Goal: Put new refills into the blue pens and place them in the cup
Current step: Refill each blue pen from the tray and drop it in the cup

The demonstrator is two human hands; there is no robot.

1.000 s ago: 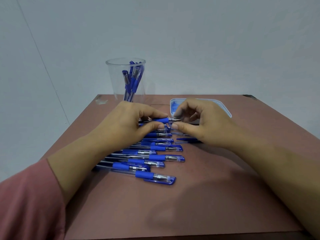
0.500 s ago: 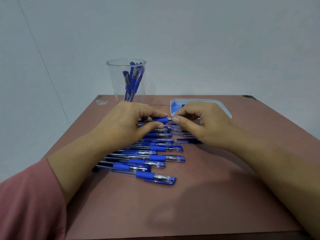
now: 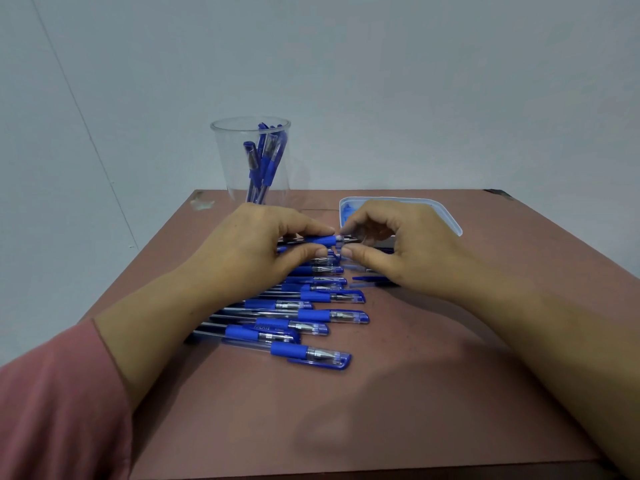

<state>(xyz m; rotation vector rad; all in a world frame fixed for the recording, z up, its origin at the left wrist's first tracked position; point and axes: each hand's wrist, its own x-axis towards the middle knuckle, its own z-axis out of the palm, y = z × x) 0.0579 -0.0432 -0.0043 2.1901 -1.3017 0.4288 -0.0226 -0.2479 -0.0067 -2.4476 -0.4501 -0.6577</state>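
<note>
My left hand pinches a blue pen by its blue grip, holding it level above the table. My right hand meets it at the tip end, thumb and fingers curled round the pen's metal tip. Below them a row of several capped blue pens lies on the brown table. A clear plastic cup at the back left holds a few blue pens upright.
A shallow pale-blue tray sits behind my right hand, with blue bits at its left end. Loose thin refills or pen parts lie under my right hand. A grey wall rises behind the table.
Both hands stay at the same spot. My right fingers have shifted slightly at the pen's tip; the pen remains held between the two hands.
</note>
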